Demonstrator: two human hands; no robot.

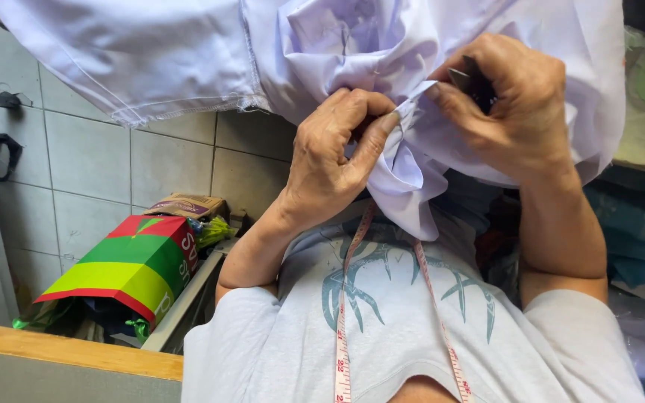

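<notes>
A pale lavender cloth [188, 52] hangs across the top of the view, bunched in the middle. My left hand [334, 160] pinches a fold of it between thumb and fingers. Close to its right, my right hand [513, 108] grips the same bunch and also holds a small dark metal tool [475, 83] whose tip rests at the fold's edge. Most of the tool is hidden by my fingers. A pink measuring tape [346, 298] hangs down over my grey printed shirt [397, 328].
A red, green and yellow paper bag [132, 269] lies on the grey tiled floor [91, 164] at left, with a brown cardboard box [188, 205] behind it. A wooden edge [76, 351] runs along the lower left. Teal cloth [640, 224] is piled at right.
</notes>
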